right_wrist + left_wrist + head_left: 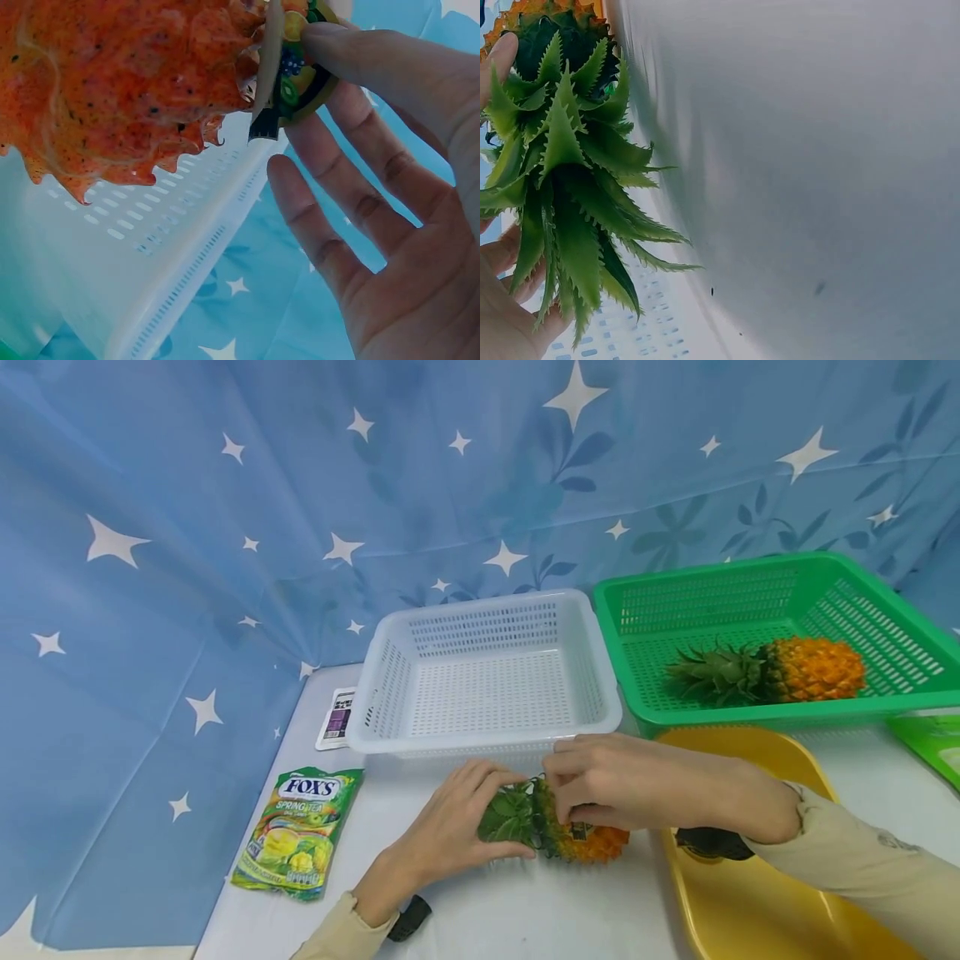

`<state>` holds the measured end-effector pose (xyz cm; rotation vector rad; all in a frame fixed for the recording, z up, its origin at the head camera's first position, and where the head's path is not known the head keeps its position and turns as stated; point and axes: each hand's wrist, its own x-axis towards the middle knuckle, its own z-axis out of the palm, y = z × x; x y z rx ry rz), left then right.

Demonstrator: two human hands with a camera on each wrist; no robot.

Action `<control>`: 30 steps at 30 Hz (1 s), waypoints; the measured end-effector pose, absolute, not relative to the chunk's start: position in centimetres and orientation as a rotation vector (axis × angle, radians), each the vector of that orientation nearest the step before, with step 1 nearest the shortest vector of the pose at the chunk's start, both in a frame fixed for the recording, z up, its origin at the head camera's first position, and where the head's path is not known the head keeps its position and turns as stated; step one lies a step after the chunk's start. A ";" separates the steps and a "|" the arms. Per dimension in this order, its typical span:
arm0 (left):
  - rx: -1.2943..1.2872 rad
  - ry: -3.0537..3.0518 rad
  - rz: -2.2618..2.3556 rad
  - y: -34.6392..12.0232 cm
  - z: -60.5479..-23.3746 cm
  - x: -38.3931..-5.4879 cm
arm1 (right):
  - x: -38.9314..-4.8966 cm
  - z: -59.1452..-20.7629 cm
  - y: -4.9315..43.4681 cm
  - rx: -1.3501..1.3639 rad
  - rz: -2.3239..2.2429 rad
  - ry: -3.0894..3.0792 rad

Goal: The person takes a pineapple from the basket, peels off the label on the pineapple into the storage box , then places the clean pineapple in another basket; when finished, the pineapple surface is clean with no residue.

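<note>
A small pineapple (512, 817) lies on its side on the white table, green crown to the left and orange body to the right. My left hand (453, 827) grips it around the crown, thumb on the near side and fingers on the far side; the left wrist view shows the serrated leaves (566, 165) up close. Over the orange body, my right hand (603, 781) pinches a label printed with fruit pictures (298, 79) between thumb and fingers. Part of that label stands away from the pineapple's skin in the right wrist view.
Behind the hands is a white basket (480, 747). A green basket (750, 717) at the right holds another pineapple (813, 668). A yellow tray (697, 902) sits under my right forearm. At left lie a Fox's candy bag (300, 835) and a white-and-purple packet (337, 718).
</note>
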<state>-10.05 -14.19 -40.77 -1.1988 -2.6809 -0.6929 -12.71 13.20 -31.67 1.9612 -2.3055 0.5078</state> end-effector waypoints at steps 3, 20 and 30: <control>-1.198 -2.671 -0.686 -14.2 -40.8 -10.0 | -12.4 -31.6 13.5 1.958 0.532 -2.277; -1.198 -2.653 -0.718 -14.2 -40.9 -9.8 | -11.1 -31.0 20.4 1.825 0.915 -2.300; -1.202 -2.646 -0.743 -14.3 -41.0 -9.8 | -12.1 -34.2 27.7 1.637 0.877 -2.610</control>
